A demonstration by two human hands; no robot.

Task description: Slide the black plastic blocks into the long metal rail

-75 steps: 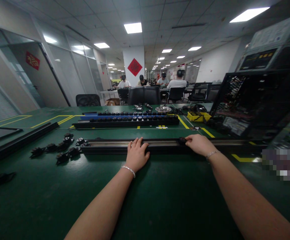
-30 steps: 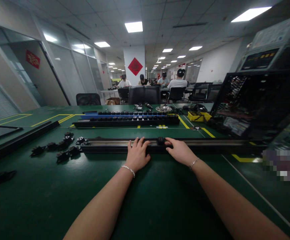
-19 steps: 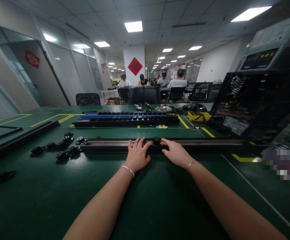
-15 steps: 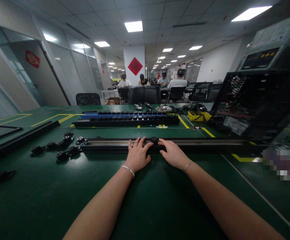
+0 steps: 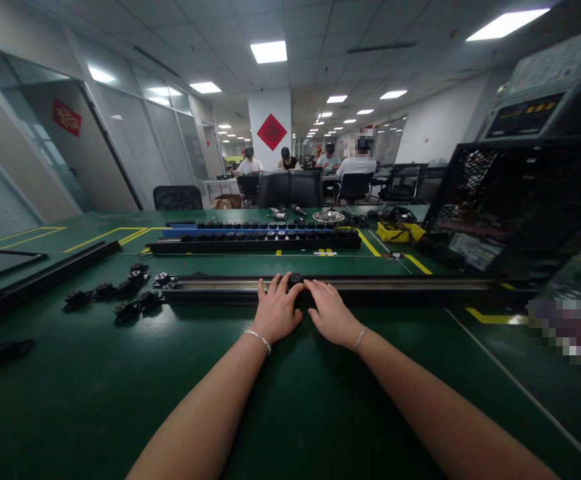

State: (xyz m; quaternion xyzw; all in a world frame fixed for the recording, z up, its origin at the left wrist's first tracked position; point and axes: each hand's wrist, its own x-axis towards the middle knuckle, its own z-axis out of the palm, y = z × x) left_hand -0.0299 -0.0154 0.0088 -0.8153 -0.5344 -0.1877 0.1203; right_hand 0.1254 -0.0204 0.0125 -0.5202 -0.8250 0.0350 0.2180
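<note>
A long black rail (image 5: 395, 285) with a metallic strip along its channel lies across the table in front of me. On it sits a small dark part (image 5: 296, 277), its exact kind too small to make out. My left hand (image 5: 277, 313) rests over the rail, fingers spread across it, with index finger and thumb around the part. From the other side, the stretched fingertips of my right hand (image 5: 334, 315) touch or nearly touch the same part, its thumb held apart below them. Loose black finned parts (image 5: 127, 310) lie in a group left of the rail.
Farther back stand another black rail (image 5: 255, 245) and a blue rail (image 5: 185, 233), both lined with parts. A metal dish (image 5: 328, 217) and a yellow tray (image 5: 399, 232) lie beyond. An open computer case (image 5: 515, 200) stands right; another black rail (image 5: 65, 270) is left.
The small dark part has moved a little left along the rail, toward my left hand. My right hand has followed it left; my left hand stays almost in place.
</note>
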